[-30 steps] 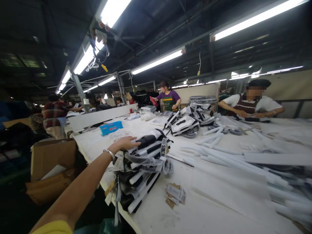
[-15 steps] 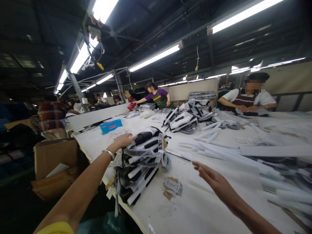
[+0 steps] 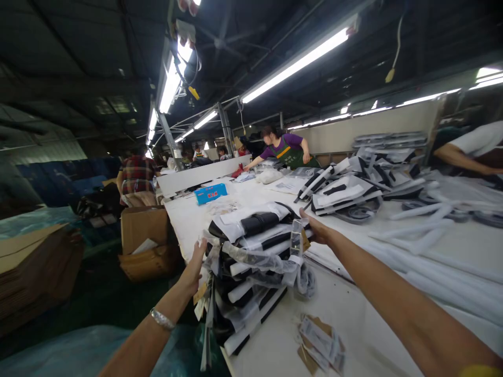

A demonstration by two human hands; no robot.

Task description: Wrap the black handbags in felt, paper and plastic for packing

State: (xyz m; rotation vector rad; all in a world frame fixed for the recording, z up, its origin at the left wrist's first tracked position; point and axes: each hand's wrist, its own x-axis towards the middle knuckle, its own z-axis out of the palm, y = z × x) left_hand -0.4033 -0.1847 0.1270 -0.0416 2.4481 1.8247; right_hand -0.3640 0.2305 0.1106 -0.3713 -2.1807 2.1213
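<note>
A stack of black-and-white bags in clear plastic lies at the near left edge of the long white table. My left hand rests flat against the stack's left side, fingers stretched upward, a bracelet on its wrist. My right hand presses against the stack's right side near the top. Its fingers are partly hidden behind the plastic. The two hands flank the stack.
Paper tags lie on the table in front of the stack. A blue box and more bag piles sit farther back. An open cardboard box stands on the floor to the left. Other people work at the far end and right side.
My left hand slid from the top of the stack down to its left side. My right hand came into view and reached across to the stack's right side. The camera turned left.
</note>
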